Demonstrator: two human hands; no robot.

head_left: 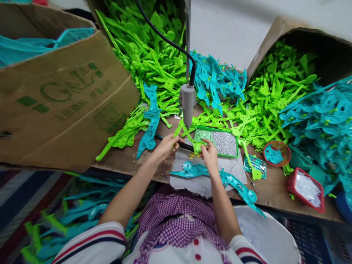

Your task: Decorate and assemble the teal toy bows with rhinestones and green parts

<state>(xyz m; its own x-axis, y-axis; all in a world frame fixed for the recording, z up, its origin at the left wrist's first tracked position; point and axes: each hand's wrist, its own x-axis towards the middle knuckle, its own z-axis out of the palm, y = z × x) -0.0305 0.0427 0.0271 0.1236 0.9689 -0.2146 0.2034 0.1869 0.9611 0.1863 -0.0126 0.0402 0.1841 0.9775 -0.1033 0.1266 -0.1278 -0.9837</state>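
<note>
Under the tip of a hanging grey electric screwdriver [187, 104], both my hands hold a lime-green plastic part [198, 146]. My left hand [167, 146] pinches its long arm on the left. The fingers of my right hand [210, 154] close on its wider end. A black rod-shaped thing [186, 146] lies just behind my hands, partly hidden. Beneath my right forearm a long turquoise plastic part [196, 171] rests on a white cloth [178, 181]. Right behind my right hand, a green tray [237, 148] holds small silvery pieces.
Lime-green parts [165, 69] spill from boxes at the back. A printed cardboard box [63, 110] stands left; a turquoise part [150, 124] leans nearby. At right are a red basket [320, 207] of white pieces, a red bowl [288, 159] and heaped turquoise parts [324, 117].
</note>
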